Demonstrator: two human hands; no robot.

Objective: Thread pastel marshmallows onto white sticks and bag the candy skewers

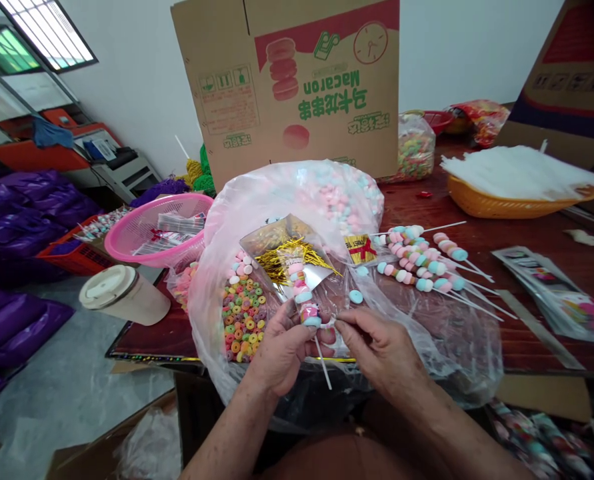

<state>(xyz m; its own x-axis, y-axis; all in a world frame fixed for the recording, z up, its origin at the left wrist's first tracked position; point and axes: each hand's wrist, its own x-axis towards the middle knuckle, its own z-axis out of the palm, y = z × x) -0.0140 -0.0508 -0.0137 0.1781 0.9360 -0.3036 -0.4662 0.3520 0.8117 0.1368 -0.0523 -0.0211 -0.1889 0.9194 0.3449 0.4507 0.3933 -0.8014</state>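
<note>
My left hand [281, 347] is closed around a candy skewer [304, 300], pastel pink and blue sweets on a white stick, wrapped in clear film. My right hand [377, 347] pinches at the base of the wrapped sweets, fingertips touching the left hand's; what it pinches is too small to name. Just beyond lies a pile of gold twist ties [289, 257] on a clear packet. A big clear plastic bag [257, 213] of pastel candies and coloured ring sweets [241, 317] spreads under both hands.
Finished skewers [427, 263] lie to the right on the dark wooden table [527, 233]. A pink basket [151, 230] and a lidded cup [121, 293] sit left. A "Macaron" cardboard box [287, 80] stands behind, an orange basket of sleeves [517, 187] back right, printed bags [561, 293] at right.
</note>
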